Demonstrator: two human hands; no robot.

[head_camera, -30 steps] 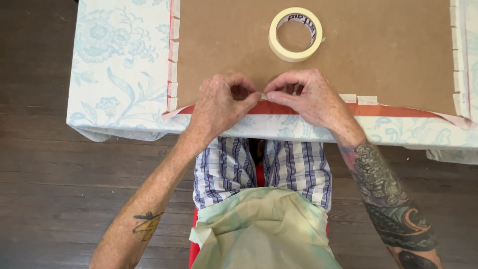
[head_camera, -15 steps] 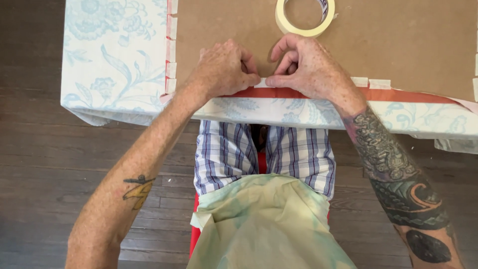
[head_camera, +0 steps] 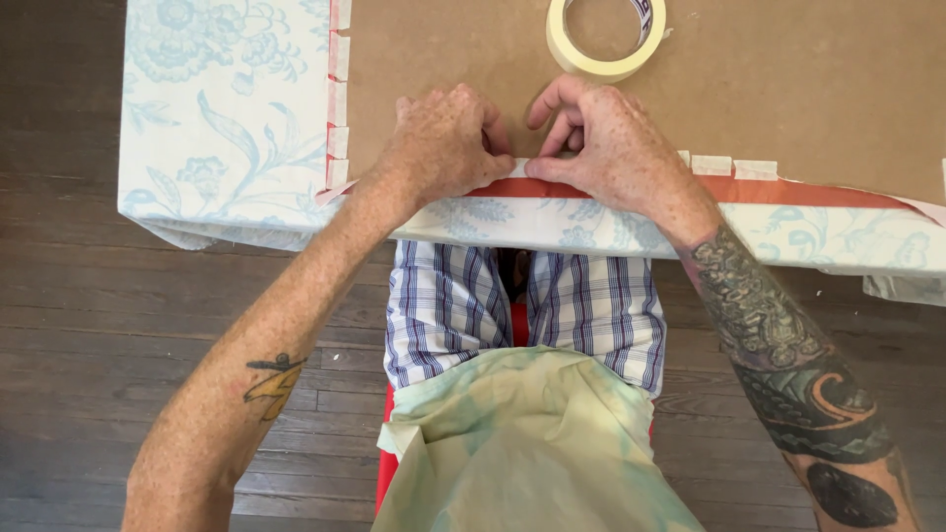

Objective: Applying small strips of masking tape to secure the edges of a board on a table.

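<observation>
While a tape roll (head_camera: pixel 605 39) lies near, left hand (head_camera: pixel 443 148) and right hand (head_camera: pixel 611 148) fingers pinch a tape piece (head_camera: pixel 519 167) onto the brown board (head_camera: pixel 788 89).

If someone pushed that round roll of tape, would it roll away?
Probably not: the tape roll lies flat on the brown board, so it would likely slide. It looks like a hollow ring, so probably light. Stood on edge, it might roll.

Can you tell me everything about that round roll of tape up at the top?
The roll of tape is a cream-coloured ring, masking tape by its look, with a cardboard core. It lies flat on the brown board, its hole facing up, its far edge cut off by the picture. Nothing touches it; the right hand is nearest, just below.
</observation>
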